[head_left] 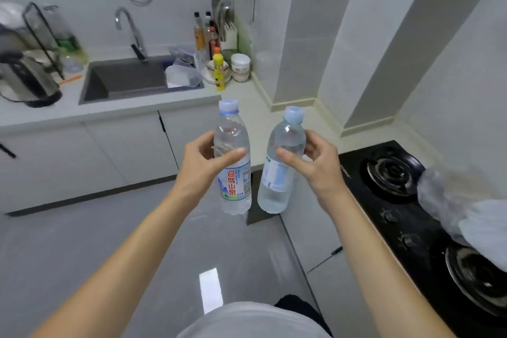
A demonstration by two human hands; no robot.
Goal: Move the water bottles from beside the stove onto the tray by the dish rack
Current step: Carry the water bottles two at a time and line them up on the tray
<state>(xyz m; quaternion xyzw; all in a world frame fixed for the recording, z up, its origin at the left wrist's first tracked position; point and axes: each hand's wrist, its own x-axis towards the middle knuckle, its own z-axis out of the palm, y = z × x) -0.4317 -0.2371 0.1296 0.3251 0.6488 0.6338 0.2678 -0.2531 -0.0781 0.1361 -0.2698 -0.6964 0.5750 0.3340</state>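
Observation:
I hold two clear water bottles with pale blue caps in the air over the grey floor, in front of the counter corner. My left hand [204, 163] grips the left bottle [234, 173], which stands upright and shows a label with red characters. My right hand [310, 162] grips the right bottle [278, 178], tilted slightly to the right. The black gas stove [411, 217] lies to my right. The dish rack [41, 35] stands at the far left on the counter, blurred; I cannot make out a tray beside it.
A dark sink [129, 78] with a curved tap [131, 33] sits in the counter ahead. A steel kettle [27, 79] stands left of it. Sauce bottles, a yellow detergent bottle [218, 71] and bowls crowd the corner. A white plastic bag [466, 217] lies over the stove's right side.

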